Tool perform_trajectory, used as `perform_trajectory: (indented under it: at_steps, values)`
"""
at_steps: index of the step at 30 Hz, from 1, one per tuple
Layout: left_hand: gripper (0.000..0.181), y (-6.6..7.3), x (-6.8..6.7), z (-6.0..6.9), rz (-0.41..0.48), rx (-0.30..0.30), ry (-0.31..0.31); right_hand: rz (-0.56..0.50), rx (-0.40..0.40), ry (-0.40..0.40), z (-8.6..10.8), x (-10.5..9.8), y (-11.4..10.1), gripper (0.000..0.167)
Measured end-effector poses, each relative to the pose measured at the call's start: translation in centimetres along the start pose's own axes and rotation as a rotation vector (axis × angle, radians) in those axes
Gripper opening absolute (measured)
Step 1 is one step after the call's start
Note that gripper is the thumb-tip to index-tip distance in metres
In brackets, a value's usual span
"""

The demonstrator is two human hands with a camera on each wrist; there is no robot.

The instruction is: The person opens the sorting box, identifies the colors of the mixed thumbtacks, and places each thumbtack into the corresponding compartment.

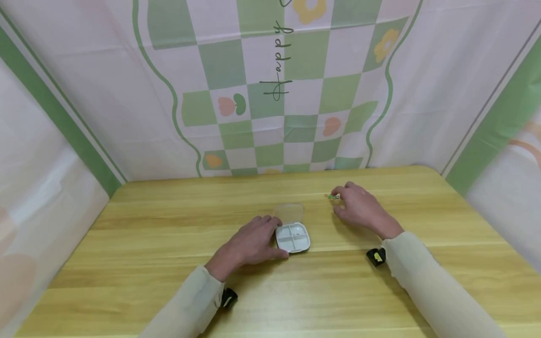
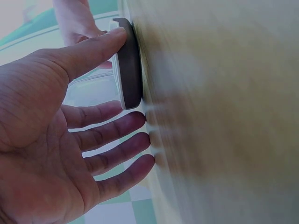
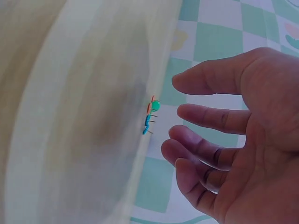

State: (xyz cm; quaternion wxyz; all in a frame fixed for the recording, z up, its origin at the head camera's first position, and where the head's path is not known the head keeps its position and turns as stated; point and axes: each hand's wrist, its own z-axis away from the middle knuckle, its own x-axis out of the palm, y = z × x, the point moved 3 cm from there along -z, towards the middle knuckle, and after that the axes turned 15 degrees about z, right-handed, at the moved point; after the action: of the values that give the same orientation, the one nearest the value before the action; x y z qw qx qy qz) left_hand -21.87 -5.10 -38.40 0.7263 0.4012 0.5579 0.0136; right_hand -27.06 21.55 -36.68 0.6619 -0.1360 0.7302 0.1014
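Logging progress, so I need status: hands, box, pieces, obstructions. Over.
Left hand holding open four-compartment box. Right hand empty, near small coloured pieces. Nothing visible blocking right hand.

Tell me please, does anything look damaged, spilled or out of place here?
Nothing on the table looks spilled or damaged. Only the lettering on the cloth backdrop looks odd: it runs sideways, as if the cloth were turned.

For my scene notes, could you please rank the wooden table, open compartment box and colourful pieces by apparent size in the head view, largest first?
Wooden table
Open compartment box
Colourful pieces, even together
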Motion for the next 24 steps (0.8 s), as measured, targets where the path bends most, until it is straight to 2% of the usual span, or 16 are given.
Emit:
perform_trajectory:
  at_steps: [24]
  values:
    - [0.073, 0.05, -0.03, 0.00, -0.019, 0.001, -0.001, 0.024, -0.009, -0.083, -0.11, 0.95, 0.43, 0.048]
